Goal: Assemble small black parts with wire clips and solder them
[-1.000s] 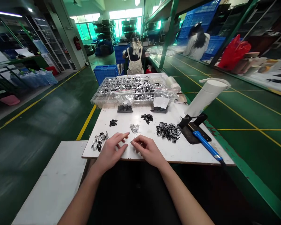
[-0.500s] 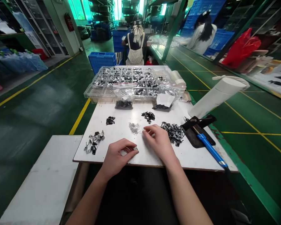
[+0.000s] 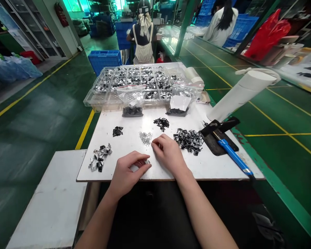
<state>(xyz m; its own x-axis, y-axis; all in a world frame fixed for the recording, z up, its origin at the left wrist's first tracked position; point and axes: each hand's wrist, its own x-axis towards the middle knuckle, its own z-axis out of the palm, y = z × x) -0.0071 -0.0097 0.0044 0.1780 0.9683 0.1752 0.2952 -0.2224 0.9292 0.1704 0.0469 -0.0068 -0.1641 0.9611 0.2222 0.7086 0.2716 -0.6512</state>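
Note:
Between thumb and fingers, my left hand [image 3: 131, 171] pinches a small shiny metal piece [image 3: 147, 161] just above the table's front edge. My right hand [image 3: 169, 152] is closed in a pinch beside a pile of tiny silver pins [image 3: 145, 138]; what its fingertips hold, if anything, is too small to make out. A heap of black-and-silver clips [image 3: 188, 141] lies to the right of that hand. Two small piles of black parts, one left [image 3: 117, 131] and one behind the pins [image 3: 161, 123], rest on the white board [image 3: 145, 121]. Loose metal pieces [image 3: 100, 157] lie at the left.
A clear compartment tray [image 3: 93, 100] full of parts stands at the back, with two zip bags [image 3: 132, 110] before it. On the right are a blue-handled soldering iron [image 3: 234, 157] on a black holder and a white tube [image 3: 242, 93]. A co-worker [image 3: 143, 38] sits ahead.
The view has shifted slightly, so the table sits a little further left and higher. My right fingertips have come a little nearer the pins; my left hand keeps its pinch.

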